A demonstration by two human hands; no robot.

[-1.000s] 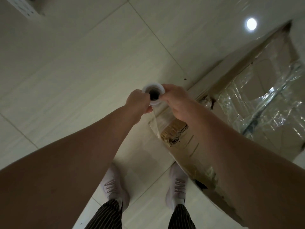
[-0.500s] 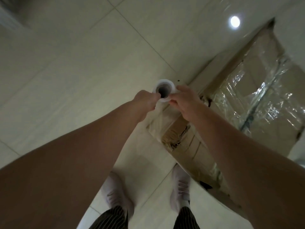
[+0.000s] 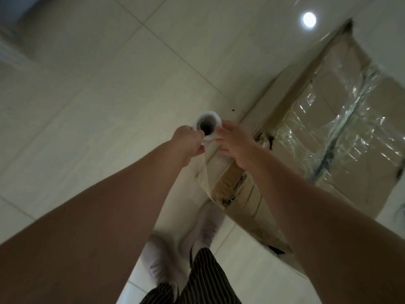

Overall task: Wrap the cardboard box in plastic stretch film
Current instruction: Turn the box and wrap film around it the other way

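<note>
Head view: your left hand (image 3: 188, 142) clenches the film roll (image 3: 207, 127); right hand (image 3: 235, 148) against it, can't tell if gripping. Loose film (image 3: 206, 172) could snag and tear on the cardboard box (image 3: 350, 106) corner.

Cardboard box (image 3: 348, 69) corner beyond right edge

Illumination: dim, with a greenish cast. A round white lamp reflection (image 3: 309, 19) glares on the glossy pale tiled floor (image 3: 109, 84). The clear plastic stretch film (image 3: 341, 123) shows bright specular streaks. The upper-left corner is blurred. Wide-angle distortion stretches the lower frame edges.
</note>
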